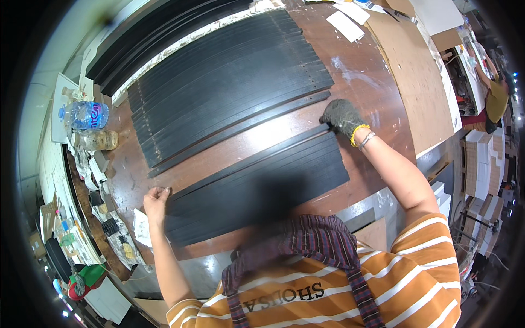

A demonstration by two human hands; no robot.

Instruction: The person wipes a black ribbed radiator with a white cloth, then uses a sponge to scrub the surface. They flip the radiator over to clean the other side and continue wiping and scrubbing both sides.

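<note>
A long black strip (249,162) lies along the far edge of the nearer group of black strips (317,164) on the brown table. At its right end my right hand (343,116), in a dark glove, has its fingers curled over the tip. My bare left hand (156,202) is closed at the strip's left end, thumb and forefinger together. Beyond a band of bare tabletop lies a wider group of black strips (229,82), side by side. One strip (246,133) sits slightly apart along its near edge. My head's dark shadow-like blur hides part of the nearer group.
More black lengths (158,41) are stacked at the far left. A plastic bottle (90,115) and a jar (101,140) stand on the left. Brown board (410,82) covers the table's right side, with white papers (345,25) near it. Another person (496,98) is at far right.
</note>
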